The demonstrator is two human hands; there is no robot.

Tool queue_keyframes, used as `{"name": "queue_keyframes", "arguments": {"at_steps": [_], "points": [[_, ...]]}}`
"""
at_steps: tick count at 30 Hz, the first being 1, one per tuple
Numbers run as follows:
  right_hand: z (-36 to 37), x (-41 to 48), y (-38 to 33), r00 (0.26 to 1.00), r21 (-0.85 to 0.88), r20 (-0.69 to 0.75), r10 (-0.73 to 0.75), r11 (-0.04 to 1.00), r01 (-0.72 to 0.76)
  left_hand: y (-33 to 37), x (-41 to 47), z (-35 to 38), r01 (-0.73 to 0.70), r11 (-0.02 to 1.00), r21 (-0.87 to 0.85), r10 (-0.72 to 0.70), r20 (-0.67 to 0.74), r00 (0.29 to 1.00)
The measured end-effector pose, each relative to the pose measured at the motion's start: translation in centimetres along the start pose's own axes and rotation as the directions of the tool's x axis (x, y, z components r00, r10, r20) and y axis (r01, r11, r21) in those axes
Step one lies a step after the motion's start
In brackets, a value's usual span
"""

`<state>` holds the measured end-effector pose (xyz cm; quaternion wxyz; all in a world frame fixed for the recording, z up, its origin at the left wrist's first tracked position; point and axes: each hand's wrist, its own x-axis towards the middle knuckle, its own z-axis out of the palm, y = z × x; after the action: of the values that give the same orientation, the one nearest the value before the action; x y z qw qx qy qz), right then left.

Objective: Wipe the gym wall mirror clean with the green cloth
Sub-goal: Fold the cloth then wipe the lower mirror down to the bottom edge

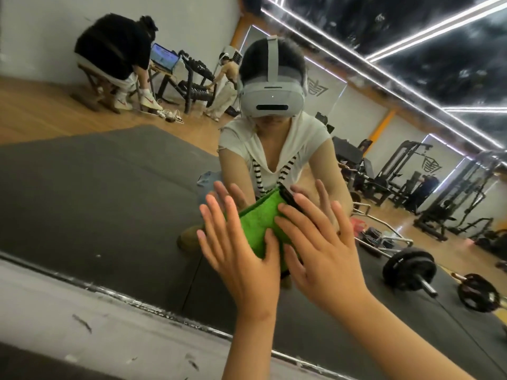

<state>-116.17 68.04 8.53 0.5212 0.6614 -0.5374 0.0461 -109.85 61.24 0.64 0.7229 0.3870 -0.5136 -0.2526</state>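
The wall mirror (104, 187) fills most of the view and reflects me and the gym. A folded green cloth (259, 220) lies flat against the glass near its lower edge. My left hand (241, 259) presses on the cloth's left part with straight, spread fingers. My right hand (318, 248) presses on the cloth's right part, fingers also straight and spread. The lower part of the cloth is hidden under both palms.
The mirror's bottom edge (137, 303) runs diagonally, with a scuffed white wall strip (82, 311) below it. Reflected in the glass are a dark floor mat, a barbell with plates, weight machines, a seated person and another person by a rack.
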Motion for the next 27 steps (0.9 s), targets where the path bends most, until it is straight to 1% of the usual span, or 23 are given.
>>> {"name": "queue_keyframes", "arguments": {"at_steps": [3,7,10,12,13,15,17,20,24,25,26,27], "points": [[0.3,-0.6,-1.8,0.999,-0.009,0.021,0.05,0.999,-0.05,-1.8,1.6,-1.4,-0.052,0.994,0.101,0.049,0.027,0.998],[1.5,-0.3,-4.2,1.0,0.089,0.02,0.002,0.996,-0.004,-3.6,3.9,-2.4,-0.031,0.98,0.196,0.017,0.069,0.997],[3.1,0.2,-4.7,0.997,0.171,0.077,0.025,0.985,-0.038,-4.4,4.9,-2.7,-0.101,0.98,0.174,0.08,0.123,0.989],[3.9,0.3,-4.5,0.996,0.177,0.08,0.046,0.982,-0.06,-4.9,5.0,-2.9,-0.141,0.978,0.153,0.127,0.095,0.987],[4.1,0.3,-4.4,0.995,0.167,0.081,0.057,0.983,-0.07,-5.3,5.0,-3.0,-0.14,0.978,0.156,0.131,0.069,0.989],[4.4,0.2,-4.6,0.994,0.127,0.087,0.067,0.989,-0.078,-6.2,4.9,-3.2,-0.09,0.979,0.182,0.09,0.008,0.996],[4.9,0.2,-4.8,0.997,0.042,0.067,0.047,0.998,-0.05,-7.2,5.1,-3.2,-0.036,0.975,0.218,0.043,-0.028,0.999],[5.5,0.0,-4.3,0.999,-0.068,0.042,-0.022,0.997,0.025,-8.6,5.4,-3.0,-0.063,0.959,0.275,0.071,-0.019,0.997],[3.8,2.0,-0.7,0.988,-0.125,0.049,-0.147,0.981,0.152,-8.8,5.4,-2.5,-0.082,0.955,0.284,0.102,-0.054,0.993],[2.9,3.3,0.7,0.99,-0.139,0.022,-0.139,0.98,0.141,-8.9,5.3,-2.4,-0.081,0.955,0.284,0.104,-0.066,0.992],[2.0,4.7,2.3,0.995,-0.156,-0.018,-0.1,0.983,0.096,-8.9,5.4,-2.3,-0.08,0.955,0.284,0.106,-0.076,0.991],[1.2,6.3,3.6,0.998,-0.166,-0.063,-0.031,0.986,0.02,-9.0,5.4,-2.3,-0.08,0.954,0.289,0.108,-0.084,0.991]]}}
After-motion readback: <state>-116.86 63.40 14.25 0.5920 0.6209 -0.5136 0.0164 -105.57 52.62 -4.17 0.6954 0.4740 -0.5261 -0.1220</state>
